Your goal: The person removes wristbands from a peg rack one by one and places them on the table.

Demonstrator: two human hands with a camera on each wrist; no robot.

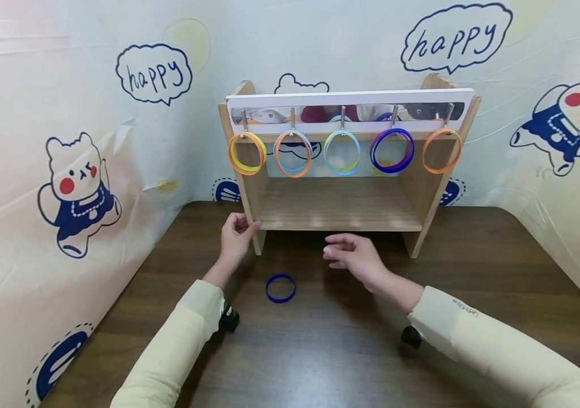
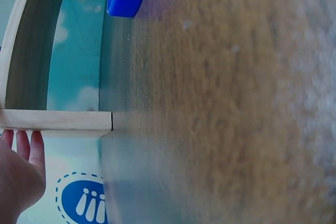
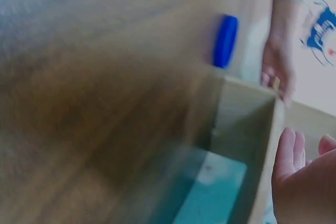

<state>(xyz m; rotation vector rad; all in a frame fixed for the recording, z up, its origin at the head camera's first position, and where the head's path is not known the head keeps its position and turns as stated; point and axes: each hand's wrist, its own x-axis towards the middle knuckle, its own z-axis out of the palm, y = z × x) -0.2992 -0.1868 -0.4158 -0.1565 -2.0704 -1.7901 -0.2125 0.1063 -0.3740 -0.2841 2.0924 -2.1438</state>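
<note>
A wooden rack (image 1: pixel 341 204) stands on the table, with a row of metal hooks along its white top rail. My left hand (image 1: pixel 236 238) grips the lower front edge of its left side panel; in the left wrist view the fingertips (image 2: pixel 37 139) meet the panel's outer face. My right hand (image 1: pixel 358 258) hovers before the lower shelf with loosely bent fingers and holds nothing. A dark blue wristband (image 1: pixel 281 288) lies flat on the table between the two forearms. In the right wrist view that blue band (image 3: pixel 226 41) lies near the rack's left foot.
Coloured wristbands hang on the hooks: yellow and orange (image 1: pixel 246 153), orange and blue (image 1: pixel 292 153), light blue (image 1: pixel 341 152), blue and purple (image 1: pixel 392 151), orange (image 1: pixel 442 150). A printed curtain (image 1: pixel 167 141) surrounds the brown table (image 1: pixel 320 351).
</note>
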